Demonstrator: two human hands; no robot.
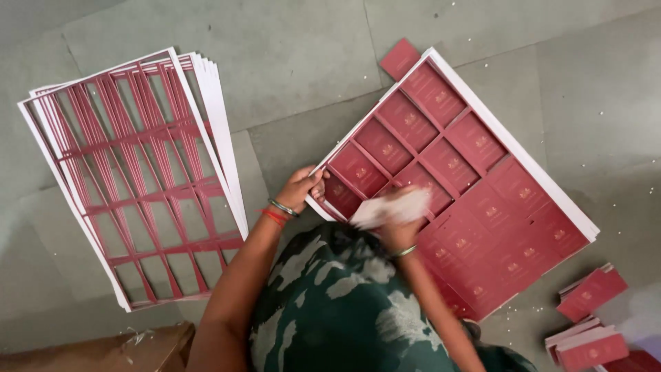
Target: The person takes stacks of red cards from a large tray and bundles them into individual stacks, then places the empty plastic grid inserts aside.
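Left hand (pixel 301 187): pinching the near corner of the maroon die-cut sheet (pixel 475 172) on the grey floor (pixel 296 62)
Right hand (pixel 399 219): over the sheet, holding blurred white card (pixel 385 209); grip unclear
Elsewhere: emptied frames (pixel 131 172) left; loose card stacks (pixel 591 293) right

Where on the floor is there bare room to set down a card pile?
Bare floor lies between the stack of punched-out frames and the printed sheet, and again right of the sheet. It is crowded at the loose card piles and around both hands.
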